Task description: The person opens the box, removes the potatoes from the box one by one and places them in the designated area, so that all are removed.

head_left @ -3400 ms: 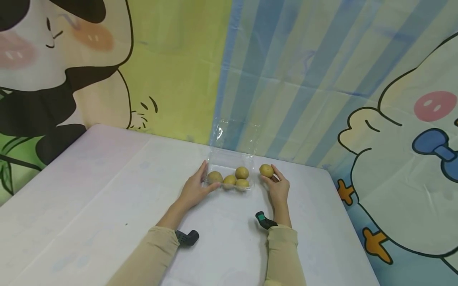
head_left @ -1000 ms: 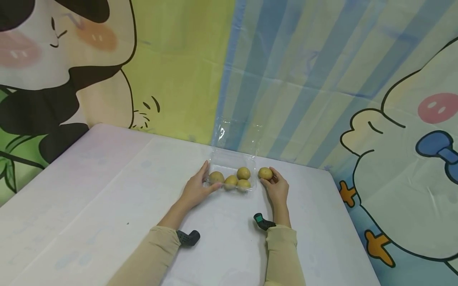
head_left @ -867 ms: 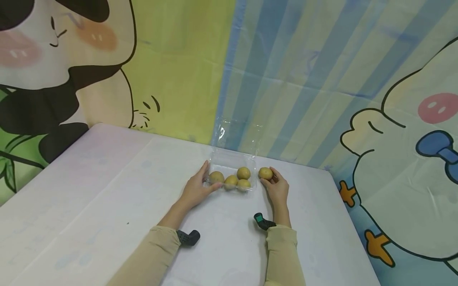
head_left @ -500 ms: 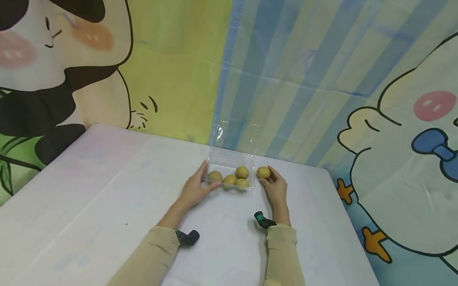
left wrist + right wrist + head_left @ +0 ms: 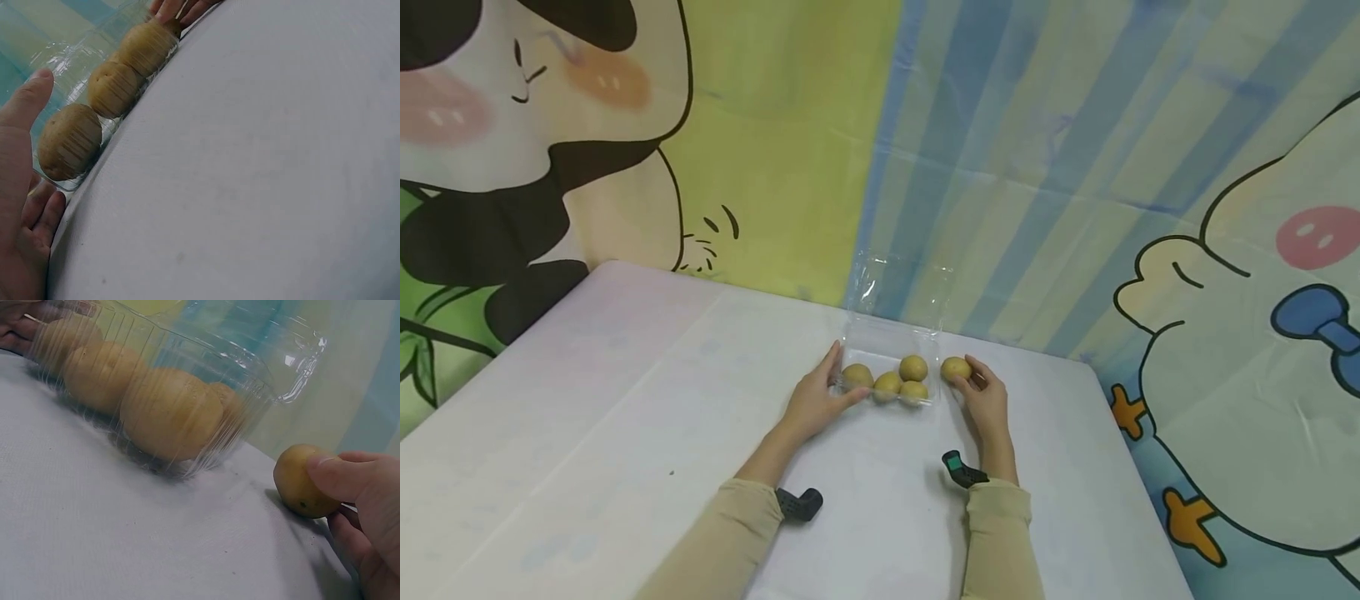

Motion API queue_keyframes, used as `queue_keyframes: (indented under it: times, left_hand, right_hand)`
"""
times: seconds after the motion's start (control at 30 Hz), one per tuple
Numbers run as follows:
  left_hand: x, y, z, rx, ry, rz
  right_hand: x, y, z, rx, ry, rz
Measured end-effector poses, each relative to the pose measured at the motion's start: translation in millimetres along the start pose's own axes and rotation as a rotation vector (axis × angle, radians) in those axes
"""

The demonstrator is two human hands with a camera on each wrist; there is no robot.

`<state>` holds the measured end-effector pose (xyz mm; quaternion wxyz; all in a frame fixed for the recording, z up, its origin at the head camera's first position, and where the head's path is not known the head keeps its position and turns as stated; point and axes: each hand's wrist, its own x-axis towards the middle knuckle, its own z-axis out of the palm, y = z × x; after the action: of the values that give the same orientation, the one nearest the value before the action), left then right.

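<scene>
A clear plastic clamshell container (image 5: 891,340) stands on the table with its lid (image 5: 901,287) raised at the back. Inside are several yellow-brown potatoes (image 5: 172,414), most along the front wall. My left hand (image 5: 815,402) holds the container's front left corner, thumb along the front and fingers at the left side. Just right of the container, my right hand (image 5: 987,402) grips a single potato (image 5: 303,481) between thumb and fingers. That potato is low over the table, its shadow beneath it, with a small dark spot on its skin.
The white-covered table (image 5: 625,433) reaches back to a printed cloth backdrop (image 5: 790,150), close behind the raised lid. A black wrist device (image 5: 801,504) sits on the left wrist and another (image 5: 961,469) on the right.
Since the earliest frame, the potato in my right hand has come slightly lower and left, nearer the container, and has turned a little. My left hand and the container stay in place.
</scene>
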<state>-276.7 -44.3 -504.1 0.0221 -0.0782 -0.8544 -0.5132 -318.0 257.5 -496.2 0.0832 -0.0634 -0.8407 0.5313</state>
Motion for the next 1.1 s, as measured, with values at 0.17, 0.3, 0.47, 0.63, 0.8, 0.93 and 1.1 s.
queue_keyframes:
  times: [0.17, 0.3, 0.47, 0.63, 0.8, 0.93, 1.1]
  left_hand:
    - [-0.1, -0.3, 0.5, -0.003, -0.006, 0.007]
    - [-1.1, 0.6, -0.3, -0.009, -0.011, 0.005]
    - [-1.0, 0.4, -0.3, -0.008, -0.008, 0.001]
    - [1.0, -0.4, 0.4, 0.008, 0.001, 0.008]
    - [2.5, -0.3, -0.7, 0.023, 0.019, 0.017]
    - [3.3, -1.6, -0.2, 0.022, 0.020, 0.019]
    - [2.4, -1.9, 0.2, 0.022, 0.010, 0.013]
  right_hand:
    - [0.9, 2.1, -4.1, 0.012, 0.022, -0.062]
    - [-0.6, -2.8, -6.7, 0.024, 0.039, -0.052]
    - [-3.4, -14.9, -10.0, 0.023, 0.060, -0.027]
    - [-3.9, -28.2, -12.2, 0.026, 0.087, -0.061]
    - [-6.0, -50.1, -10.0, 0.032, 0.075, -0.127]
    - [-13.7, -72.0, -3.8, 0.021, 0.007, -0.202]
    - [-23.3, -90.2, 9.4, -0.028, -0.101, -0.271]
